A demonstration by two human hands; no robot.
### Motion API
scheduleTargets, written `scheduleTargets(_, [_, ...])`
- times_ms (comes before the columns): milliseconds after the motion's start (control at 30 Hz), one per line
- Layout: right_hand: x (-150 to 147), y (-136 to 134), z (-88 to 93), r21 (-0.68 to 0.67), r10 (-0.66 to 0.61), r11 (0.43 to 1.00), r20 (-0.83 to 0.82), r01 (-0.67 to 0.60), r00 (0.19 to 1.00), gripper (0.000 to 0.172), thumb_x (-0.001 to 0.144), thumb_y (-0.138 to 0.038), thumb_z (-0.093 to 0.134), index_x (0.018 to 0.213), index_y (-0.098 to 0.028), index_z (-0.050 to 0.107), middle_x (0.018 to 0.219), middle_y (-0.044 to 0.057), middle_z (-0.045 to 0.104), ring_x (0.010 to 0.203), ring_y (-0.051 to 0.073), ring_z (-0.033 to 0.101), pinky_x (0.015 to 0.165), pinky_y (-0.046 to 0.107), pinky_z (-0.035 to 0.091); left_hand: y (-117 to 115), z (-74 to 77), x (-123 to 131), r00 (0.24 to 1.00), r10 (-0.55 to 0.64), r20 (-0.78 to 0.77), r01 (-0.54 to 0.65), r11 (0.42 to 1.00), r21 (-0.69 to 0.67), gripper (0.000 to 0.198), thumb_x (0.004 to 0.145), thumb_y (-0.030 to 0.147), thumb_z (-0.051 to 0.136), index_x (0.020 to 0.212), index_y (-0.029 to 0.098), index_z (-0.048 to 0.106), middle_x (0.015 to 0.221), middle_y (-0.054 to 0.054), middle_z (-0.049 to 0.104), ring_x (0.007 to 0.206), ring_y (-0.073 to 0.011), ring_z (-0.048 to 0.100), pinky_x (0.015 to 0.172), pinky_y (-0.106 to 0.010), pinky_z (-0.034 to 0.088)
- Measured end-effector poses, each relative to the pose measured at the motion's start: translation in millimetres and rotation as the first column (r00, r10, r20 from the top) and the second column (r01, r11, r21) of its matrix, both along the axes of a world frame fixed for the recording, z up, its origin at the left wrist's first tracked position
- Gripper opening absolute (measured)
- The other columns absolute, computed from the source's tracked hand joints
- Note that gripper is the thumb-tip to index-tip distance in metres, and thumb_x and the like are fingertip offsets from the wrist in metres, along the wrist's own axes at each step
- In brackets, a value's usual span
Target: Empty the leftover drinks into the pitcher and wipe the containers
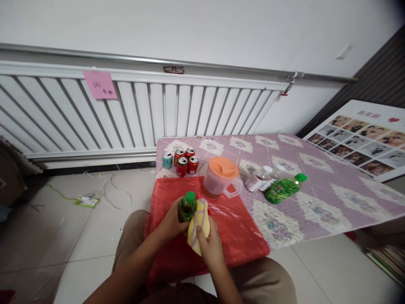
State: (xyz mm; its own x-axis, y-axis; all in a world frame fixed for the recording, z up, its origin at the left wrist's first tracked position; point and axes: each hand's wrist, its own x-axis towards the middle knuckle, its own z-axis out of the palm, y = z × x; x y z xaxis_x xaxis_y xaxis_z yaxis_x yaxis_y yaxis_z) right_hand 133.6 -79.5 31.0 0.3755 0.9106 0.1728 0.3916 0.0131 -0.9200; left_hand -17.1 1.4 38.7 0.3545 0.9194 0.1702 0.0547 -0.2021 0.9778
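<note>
I sat with my knees at the near edge of the table (316, 202), and I judged I was in the middle of wiping a bottle. My left hand (171, 223) was closed around the green-capped bottle (187, 207), gripping its body from the left and holding it upright over the red plastic sheet (240, 228). Touching the bottle on its right side was the yellow cloth (198, 228), which my right hand (210, 245) grasped from the near side, fingers wrapped over it and pressing it against the bottle. So the bottle stood between my two hands, just left of the cloth and above my lap. The next move, as I judged it, called for a steady left grip while the right drew the cloth around or down the bottle without tipping it.

Farther off, at the table's far left corner, stood a teal can (167, 160) and four red cans (186, 160). To the right of my hands stood a clear pitcher with an orange lid (220, 175), and beyond it two bottles lay on their sides, a clear one (261, 179) and a green one (284, 188).
</note>
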Motion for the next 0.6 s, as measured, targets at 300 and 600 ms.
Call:
scheduleTargets(300, [5, 4, 45.1, 0.177, 0.047, 0.983, 0.046, -0.055, 0.998, 0.049, 0.086, -0.027, 0.056, 0.134, -0.022, 0.051, 0.139, 0.011, 0.053, 0.132, 0.026, 0.048, 0.113, 0.047, 0.036, -1, 12.2, 4, 0.999, -0.033, 0.042, 0.036, 0.997, -0.072, 0.059, 0.068, 0.018, 0.078, 0.121, 0.017, 0.053, 0.118, -0.011, 0.066, 0.106, -0.0248, 0.065, 0.097, -0.042, 0.052])
scheduleTargets(600, [8, 20, 40.7, -0.071, 0.084, 0.988, -0.48, -0.134, 0.873, 0.052, 0.081, -0.037, 0.065, 0.131, -0.022, 0.057, 0.115, 0.007, 0.072, 0.101, 0.025, 0.068, 0.084, 0.036, 0.054, 3, 42.8, -18, 0.999, -0.053, -0.004, 0.053, 0.994, -0.097, 0.066, 0.062, 0.016, 0.078, 0.123, 0.016, 0.053, 0.116, -0.01, 0.068, 0.108, -0.0274, 0.065, 0.098, -0.044, 0.053])
